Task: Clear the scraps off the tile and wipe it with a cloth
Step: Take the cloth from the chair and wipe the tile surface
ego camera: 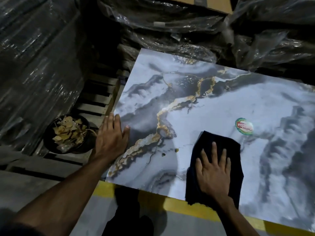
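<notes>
Large marble-look tile (221,103), grey-white with dark and gold veins, lies flat and fills the right side of the head view. Right hand (213,172) lies palm down on a dark cloth (219,142), fingers straight and slightly spread, grip flat on the fabric, not pinching. Cloth sits on the tile near its near edge, its lower part hanging just past that edge. Left hand (111,138) rests flat on the tile's left edge, fingers straight and together, thumb out on the surface, grip holding nothing. Two small scraps (170,152) lie on the tile between the hands, just apart from each other. Round green-and-red sticker (244,126) sits on the tile just beyond the cloth. Off the tile to the left, a black round bowl (49,142) holds yellowish scrap pieces and sits on a wooden pallet (95,101). Yellow floor stripe (170,204) runs under the near edge. Plastic-wrapped bundles (170,31) behind.
</notes>
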`<act>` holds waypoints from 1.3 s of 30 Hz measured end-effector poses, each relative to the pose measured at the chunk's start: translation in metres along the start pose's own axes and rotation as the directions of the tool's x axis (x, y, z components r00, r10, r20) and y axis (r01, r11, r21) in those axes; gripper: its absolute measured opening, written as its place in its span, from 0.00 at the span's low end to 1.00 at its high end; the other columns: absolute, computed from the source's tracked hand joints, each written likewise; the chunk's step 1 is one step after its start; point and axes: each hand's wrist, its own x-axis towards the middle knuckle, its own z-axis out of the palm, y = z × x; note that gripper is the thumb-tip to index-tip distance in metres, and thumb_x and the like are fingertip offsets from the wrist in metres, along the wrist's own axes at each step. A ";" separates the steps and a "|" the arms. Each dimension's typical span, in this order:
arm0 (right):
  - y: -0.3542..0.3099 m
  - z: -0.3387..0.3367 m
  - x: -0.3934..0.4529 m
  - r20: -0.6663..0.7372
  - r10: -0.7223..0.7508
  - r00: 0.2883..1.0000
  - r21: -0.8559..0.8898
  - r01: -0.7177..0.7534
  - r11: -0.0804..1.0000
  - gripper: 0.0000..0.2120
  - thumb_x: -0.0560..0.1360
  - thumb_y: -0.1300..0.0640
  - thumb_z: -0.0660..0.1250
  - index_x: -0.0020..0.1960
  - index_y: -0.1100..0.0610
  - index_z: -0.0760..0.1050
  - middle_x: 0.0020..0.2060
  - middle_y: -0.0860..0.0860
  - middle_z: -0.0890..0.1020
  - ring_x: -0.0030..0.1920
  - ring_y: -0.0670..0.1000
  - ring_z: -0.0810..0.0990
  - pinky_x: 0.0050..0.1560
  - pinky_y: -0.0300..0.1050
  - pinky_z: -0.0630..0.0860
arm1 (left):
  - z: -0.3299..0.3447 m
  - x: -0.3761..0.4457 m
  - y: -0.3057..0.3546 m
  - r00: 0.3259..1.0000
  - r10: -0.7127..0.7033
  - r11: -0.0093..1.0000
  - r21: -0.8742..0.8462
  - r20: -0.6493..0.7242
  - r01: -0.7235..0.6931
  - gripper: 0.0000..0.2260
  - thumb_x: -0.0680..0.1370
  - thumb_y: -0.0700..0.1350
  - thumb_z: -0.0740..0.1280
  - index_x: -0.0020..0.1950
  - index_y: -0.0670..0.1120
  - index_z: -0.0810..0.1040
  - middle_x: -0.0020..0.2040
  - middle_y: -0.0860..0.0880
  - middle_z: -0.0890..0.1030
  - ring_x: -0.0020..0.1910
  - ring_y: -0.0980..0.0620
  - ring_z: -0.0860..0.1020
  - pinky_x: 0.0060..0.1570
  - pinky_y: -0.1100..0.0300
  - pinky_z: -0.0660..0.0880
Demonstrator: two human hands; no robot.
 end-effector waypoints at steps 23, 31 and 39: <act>-0.042 -0.019 0.160 -0.025 -0.327 0.945 -0.012 0.327 0.945 0.33 0.76 0.44 0.42 0.78 0.53 0.58 0.77 0.57 0.59 0.76 0.63 0.57 0.74 0.59 0.55 | 0.017 0.003 -0.006 0.992 0.007 0.999 -0.036 -0.126 -0.012 0.26 0.82 0.54 0.51 0.73 0.39 0.64 0.72 0.36 0.67 0.69 0.37 0.69 0.67 0.43 0.68; -0.053 -0.012 0.064 -0.006 -0.365 0.931 -0.013 0.365 0.931 0.31 0.77 0.46 0.43 0.79 0.52 0.55 0.78 0.54 0.56 0.78 0.59 0.53 0.76 0.56 0.51 | 0.002 0.001 0.001 0.993 -0.042 0.990 -0.140 -0.108 0.027 0.26 0.79 0.55 0.53 0.72 0.41 0.67 0.73 0.38 0.68 0.69 0.39 0.69 0.68 0.45 0.66; -0.130 0.001 -0.013 0.004 -0.384 0.923 0.012 0.384 0.923 0.30 0.78 0.46 0.46 0.79 0.51 0.54 0.78 0.54 0.54 0.78 0.58 0.51 0.76 0.58 0.50 | 0.006 0.005 -0.028 0.987 0.163 0.904 -0.398 -0.016 -0.156 0.10 0.78 0.35 0.57 0.56 0.34 0.73 0.57 0.31 0.79 0.59 0.32 0.78 0.46 0.41 0.80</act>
